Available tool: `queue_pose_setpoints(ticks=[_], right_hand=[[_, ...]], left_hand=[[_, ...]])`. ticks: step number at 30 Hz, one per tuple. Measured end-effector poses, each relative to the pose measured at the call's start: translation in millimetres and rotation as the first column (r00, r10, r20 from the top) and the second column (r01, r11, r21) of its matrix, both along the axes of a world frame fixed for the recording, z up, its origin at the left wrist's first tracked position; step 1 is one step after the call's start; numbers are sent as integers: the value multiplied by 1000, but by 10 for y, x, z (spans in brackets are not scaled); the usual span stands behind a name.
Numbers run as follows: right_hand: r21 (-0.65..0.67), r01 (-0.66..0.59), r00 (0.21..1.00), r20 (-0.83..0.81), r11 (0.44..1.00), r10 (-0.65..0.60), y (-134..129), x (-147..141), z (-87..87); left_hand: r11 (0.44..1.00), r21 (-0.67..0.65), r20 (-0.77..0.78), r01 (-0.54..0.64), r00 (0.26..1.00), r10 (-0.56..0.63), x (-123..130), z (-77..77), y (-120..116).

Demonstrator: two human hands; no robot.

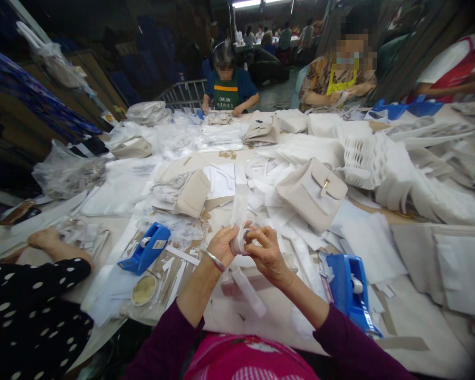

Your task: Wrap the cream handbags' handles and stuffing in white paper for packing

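In the middle of the head view, my left hand [220, 247] is closed around a rolled white strip [238, 245]. The fingers of my right hand [269, 254] press on the roll's right side. A long translucent white band [240, 198] runs away from the roll toward the far side of the table. Below my hands lie another white strip [250, 296] and a pinkish-beige flat piece [231, 287], partly covered. Beyond my right hand sits a beige handbag [309, 198] with a gold clasp; a second beige bag [192, 195] lies beyond my left hand.
Blue tape dispensers flank me, one left [148, 250], one right [346, 287]. A round tin [144, 290] stands near the left dispenser. White foam sheets [423, 184] pile up at right. A co-worker's arm [57, 245] reaches in from the left; others sit across the table.
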State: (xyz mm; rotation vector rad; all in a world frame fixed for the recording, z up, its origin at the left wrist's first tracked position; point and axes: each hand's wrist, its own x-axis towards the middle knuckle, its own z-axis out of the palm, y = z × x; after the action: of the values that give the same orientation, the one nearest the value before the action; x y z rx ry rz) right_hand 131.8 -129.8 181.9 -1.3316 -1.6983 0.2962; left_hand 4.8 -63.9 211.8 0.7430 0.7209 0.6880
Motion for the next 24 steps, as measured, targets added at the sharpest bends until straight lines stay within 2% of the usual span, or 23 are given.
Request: queue_pose_setpoints(ticks=[1,3,5,7,9,11,13,15,17,18,20,22,24], right_hand=[[-27,17,999,30,999,-16,-6,0,2],[-127,60,998,3,990,-60,10,-21,19],[-244,78,989,-105,967,-106,57,-59,37],[-310,54,969,-214,949,-125,120,-92,43],[-274,15,966,-245,961,-85,180,-107,33],[-168,-46,983,-183,985,15,226,-105,16],[-116,-80,989,-132,990,65,263,-103,1],[-190,-55,983,-183,980,20,301,-115,-12],[-312,4,957,-274,950,-94,343,-134,-33],[-339,30,944,-299,940,-138,366,-141,-49],[-282,36,951,-286,959,-120,406,-141,-89],[-153,-16,980,-199,988,-15,437,-127,-137],[-133,-36,989,-145,990,16,463,-118,-184]], left_hand=[[999,-20,4,-41,999,41,22,-46,-1],[986,21,-34,-163,986,164,74,-150,-31],[959,120,-71,-256,962,265,123,-228,-67],[944,174,-91,-280,950,299,147,-247,-71],[965,123,-87,-233,966,244,137,-216,-21],[990,35,-66,-134,989,136,109,-180,62],[997,14,-52,-80,995,80,91,-179,134],[984,118,-97,-132,985,144,103,-214,168],[944,244,-154,-224,952,265,134,-253,179],[934,260,-169,-244,941,293,149,-262,188],[965,153,-156,-213,959,236,162,-260,229],[994,-13,-105,-107,989,106,149,-255,294],[996,-26,-104,-80,992,77,125,-280,343]])
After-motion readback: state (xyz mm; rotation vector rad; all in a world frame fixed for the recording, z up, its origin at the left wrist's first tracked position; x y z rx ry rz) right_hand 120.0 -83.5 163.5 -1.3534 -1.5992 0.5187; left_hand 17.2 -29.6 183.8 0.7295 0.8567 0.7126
